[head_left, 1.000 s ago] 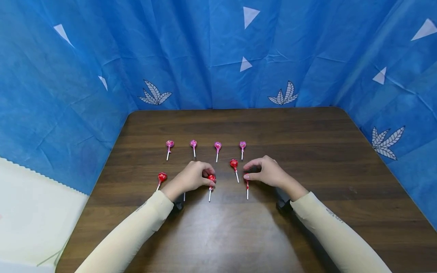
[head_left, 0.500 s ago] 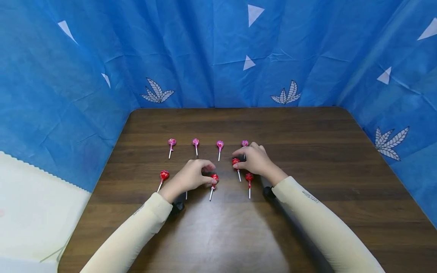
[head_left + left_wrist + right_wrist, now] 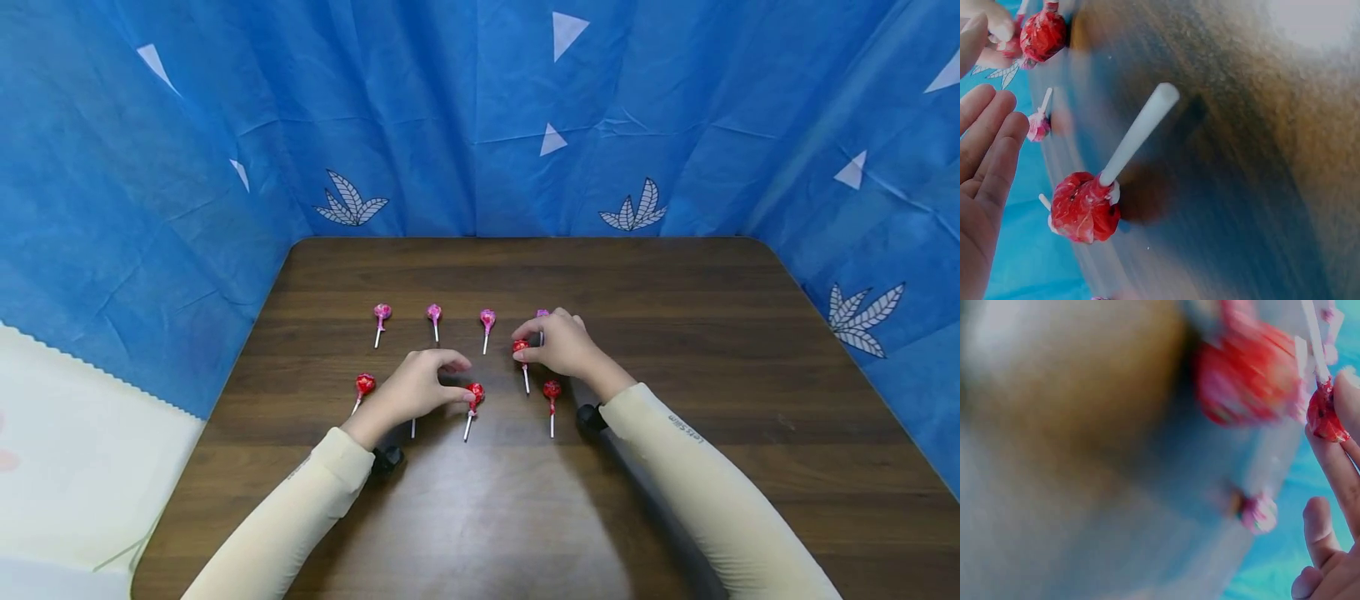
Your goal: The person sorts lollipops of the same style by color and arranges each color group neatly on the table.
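In the head view my right hand [image 3: 566,344] pinches a red lollipop [image 3: 521,346] by its wrapped head, stick toward me. The right wrist view shows thumb and finger on either side of that red head [image 3: 1324,415]. My left hand [image 3: 411,390] holds nothing; its thumb lies right at a second red lollipop [image 3: 476,392], with the fingers spread apart from it. Straight fingers [image 3: 997,150] show in the left wrist view. Beneath the left hand, one lollipop shows only its white stick [image 3: 413,427]. Another red lollipop [image 3: 552,390] lies below the right hand.
A row of pink lollipops lies farther back, among them one at the left [image 3: 382,312] and one mid-row [image 3: 488,317]; the rightmost [image 3: 542,314] is partly hidden. One red lollipop [image 3: 365,383] lies left of my left wrist. A blue curtain [image 3: 480,117] borders the wooden table [image 3: 675,283].
My right hand has left the rightmost red lollipop, moved back and left, and taken hold of another, which has shifted slightly away from me. My left fingers have spread wider from their lollipop.
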Demonstrator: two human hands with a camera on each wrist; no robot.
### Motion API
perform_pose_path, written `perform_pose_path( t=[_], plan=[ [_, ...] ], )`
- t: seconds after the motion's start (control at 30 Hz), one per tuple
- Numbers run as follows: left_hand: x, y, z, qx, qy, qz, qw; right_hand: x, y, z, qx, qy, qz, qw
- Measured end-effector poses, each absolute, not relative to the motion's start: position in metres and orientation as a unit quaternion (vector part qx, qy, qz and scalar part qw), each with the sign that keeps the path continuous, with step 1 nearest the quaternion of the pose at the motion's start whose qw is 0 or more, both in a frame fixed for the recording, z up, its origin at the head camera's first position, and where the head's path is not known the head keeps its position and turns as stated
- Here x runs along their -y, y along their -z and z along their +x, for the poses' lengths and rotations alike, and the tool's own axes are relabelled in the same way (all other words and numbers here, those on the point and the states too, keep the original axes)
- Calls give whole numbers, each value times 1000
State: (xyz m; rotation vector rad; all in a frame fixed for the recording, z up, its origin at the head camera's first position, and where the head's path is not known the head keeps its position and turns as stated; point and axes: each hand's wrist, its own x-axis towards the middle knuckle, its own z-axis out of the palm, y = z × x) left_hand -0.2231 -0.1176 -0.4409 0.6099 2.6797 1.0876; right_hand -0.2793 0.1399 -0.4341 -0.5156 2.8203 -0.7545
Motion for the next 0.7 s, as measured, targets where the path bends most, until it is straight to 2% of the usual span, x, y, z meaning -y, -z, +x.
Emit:
perform_pose_path(
  t=[0.17, 0.33, 0.7],
  plan=[
    [122, 437, -220, -900, -381, 185, 100, -162, 416, -277, -937, 306, -154, 76],
    [131, 435, -217, -896, -394, 177, 102, -197, 408, -265, -926, 341, -132, 91],
    [148, 433, -212, -888, -419, 169, 90, -255, 429, -235, -922, 351, -81, 141]
  ],
)
